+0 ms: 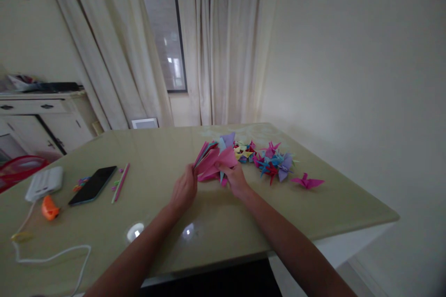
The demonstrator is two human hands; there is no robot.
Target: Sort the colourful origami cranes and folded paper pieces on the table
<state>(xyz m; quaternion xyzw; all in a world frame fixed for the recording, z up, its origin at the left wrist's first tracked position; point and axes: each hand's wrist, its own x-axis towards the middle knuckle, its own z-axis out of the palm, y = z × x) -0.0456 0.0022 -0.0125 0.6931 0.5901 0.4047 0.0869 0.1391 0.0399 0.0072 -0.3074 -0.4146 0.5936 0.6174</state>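
Note:
Both my hands are on a stack of coloured paper sheets [211, 162], mostly pink, near the middle of the table [167, 222]. My left hand [184, 191] grips the stack's left edge with closed fingers. My right hand [235, 179] pinches a pink sheet on the right side of the stack. Just right of the stack lies a pile of folded paper cranes [270, 160] in several colours. A single magenta crane [307, 181] sits apart, further right.
On the table's left lie a black phone [92, 185], a pink stick [121, 182], a white power bank [44, 183] with a cable [52, 255], and an orange object [49, 208]. A white cabinet [45, 120] and curtains [216, 41] stand behind. The table edge runs close on the right.

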